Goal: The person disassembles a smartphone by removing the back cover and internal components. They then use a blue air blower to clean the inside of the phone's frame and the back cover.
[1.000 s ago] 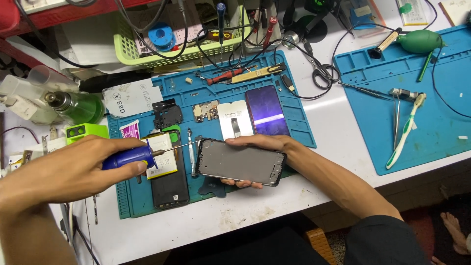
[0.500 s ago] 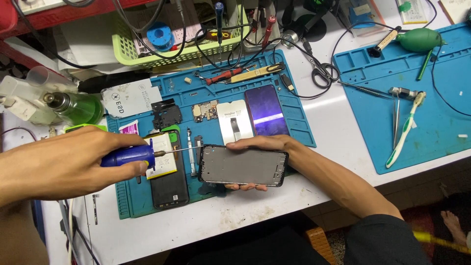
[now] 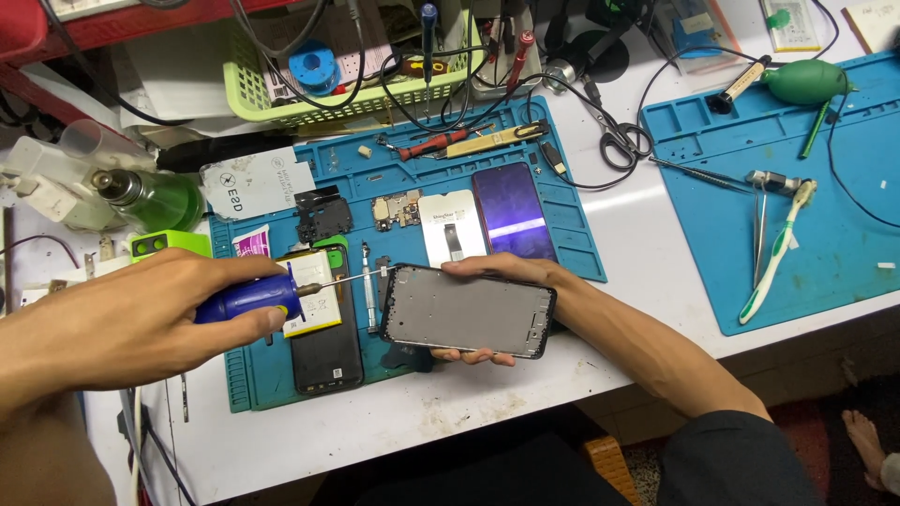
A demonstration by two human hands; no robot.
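Fingers: we are clamping our right-hand fingers (image 3: 487, 270) on the phone frame (image 3: 466, 321), left-hand fingers (image 3: 246, 314) on the screwdriver (image 3: 281, 290).
Basket (image 3: 281, 106): holding a blue solder spool (image 3: 314, 67).

White table (image 3: 619, 281) between the two blue mats is open; scissors (image 3: 621, 145) and cables crowd the far end.

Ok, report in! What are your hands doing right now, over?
Left hand grips blue screwdriver, tip at phone frame corner. Right hand holds frame above blue mat. Nothing blocking.
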